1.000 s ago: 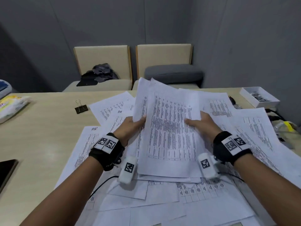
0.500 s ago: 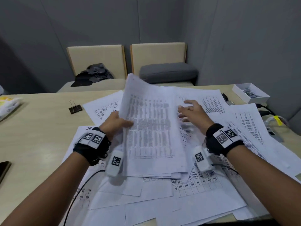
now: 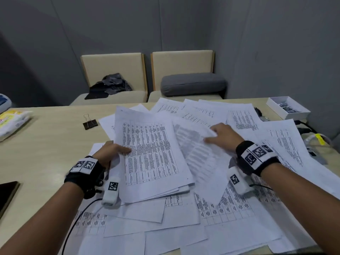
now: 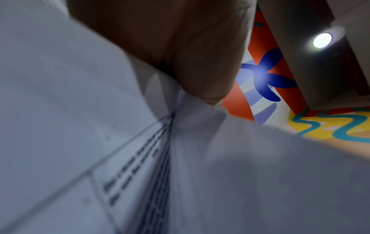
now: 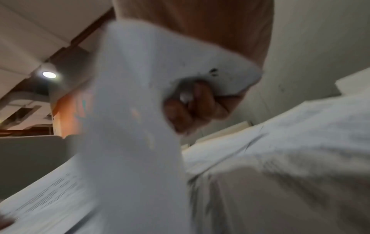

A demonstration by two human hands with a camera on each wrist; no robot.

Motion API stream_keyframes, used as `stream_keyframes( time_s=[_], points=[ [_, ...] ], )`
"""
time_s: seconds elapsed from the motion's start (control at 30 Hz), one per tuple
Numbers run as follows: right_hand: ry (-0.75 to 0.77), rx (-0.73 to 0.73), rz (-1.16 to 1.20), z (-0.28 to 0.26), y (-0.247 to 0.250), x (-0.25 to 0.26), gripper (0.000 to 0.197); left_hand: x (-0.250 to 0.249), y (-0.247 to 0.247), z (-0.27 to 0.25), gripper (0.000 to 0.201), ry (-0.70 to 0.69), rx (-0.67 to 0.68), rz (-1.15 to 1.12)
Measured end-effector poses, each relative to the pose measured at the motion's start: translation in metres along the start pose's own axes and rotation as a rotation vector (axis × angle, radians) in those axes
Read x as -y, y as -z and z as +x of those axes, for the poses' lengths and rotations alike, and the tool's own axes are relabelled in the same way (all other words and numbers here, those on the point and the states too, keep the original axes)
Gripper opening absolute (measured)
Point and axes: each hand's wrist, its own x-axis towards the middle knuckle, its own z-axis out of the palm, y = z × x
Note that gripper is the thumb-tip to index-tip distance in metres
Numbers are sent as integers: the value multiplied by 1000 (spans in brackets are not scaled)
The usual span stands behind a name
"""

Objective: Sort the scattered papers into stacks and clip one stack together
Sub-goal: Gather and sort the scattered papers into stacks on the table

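Observation:
My left hand [image 3: 112, 153] grips the left edge of a gathered stack of printed sheets [image 3: 150, 157], thumb on top, holding it tilted above the table. In the left wrist view the thumb [image 4: 200, 66] presses on that stack [image 4: 140, 158]. My right hand [image 3: 223, 135] pinches a single sheet [image 3: 200, 162] just right of the stack; the right wrist view shows its fingers [image 5: 192, 107] curled under this blurred sheet [image 5: 136, 110]. Many loose printed papers [image 3: 184, 227] cover the table [image 3: 46, 144]. A black binder clip [image 3: 89, 123] lies on bare table left of the papers.
A white box of clips [image 3: 288, 109] sits at the far right corner, with cables and a yellow tag [image 3: 319, 138] near it. A white packet [image 3: 12, 122] lies far left, a dark tablet [image 3: 7, 192] at the left edge. Two chairs [image 3: 114, 70] stand behind the table.
My right hand let go of the stack, moved right and took hold of a single sheet. My left hand now holds the stack alone, shifted slightly left.

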Motion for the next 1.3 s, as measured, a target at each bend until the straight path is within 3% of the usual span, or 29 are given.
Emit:
stream_keyframes(
  time_s=[0.07,0.13,0.27,0.33,0.43,0.53,0.6,0.67,0.73,0.83,0.93,1.03,1.1,1.17,1.23,1.3],
  points=[
    [-34,-200,105,-3,16,-1,42,1,2,2,21,10,6,28],
    [-44,-387,275,-6,31,-4,34,0,5,3,18,32,17,3],
    [-26,-530,632,-21,36,1,22,-4,3,2,18,98,59,-79],
    [-24,-457,689,-30,21,7,22,-7,-2,5,20,104,54,-101],
    [-83,-211,623,-44,-13,21,27,-17,-20,4,28,53,34,-184],
    [-116,185,342,-48,-40,31,64,-27,-44,-6,42,-16,115,-261],
    [-2,428,174,-50,-46,40,65,-31,-58,-13,52,-32,184,-172],
    [62,488,32,-49,-41,44,39,-31,-64,-18,48,-59,212,-59],
    [65,451,-43,-44,-31,39,45,-32,-64,-19,46,-86,250,-116],
    [88,452,-6,-42,-20,23,61,-33,-56,-8,71,-61,318,-319],
    [53,531,65,-52,-13,14,40,-29,-57,9,53,15,292,-35],
    [-13,387,162,-58,3,0,38,-28,-62,21,31,-76,161,203],
    [-138,92,114,-54,21,-26,36,-24,-62,23,27,-82,164,224],
    [-375,-121,-76,-52,42,-57,46,-17,-60,27,25,-67,175,179],
    [-576,-112,-160,-56,59,-79,76,-11,-57,30,22,-64,184,136],
    [-604,-54,-79,-60,64,-84,96,-10,-57,29,19,-79,192,117]
  ],
)
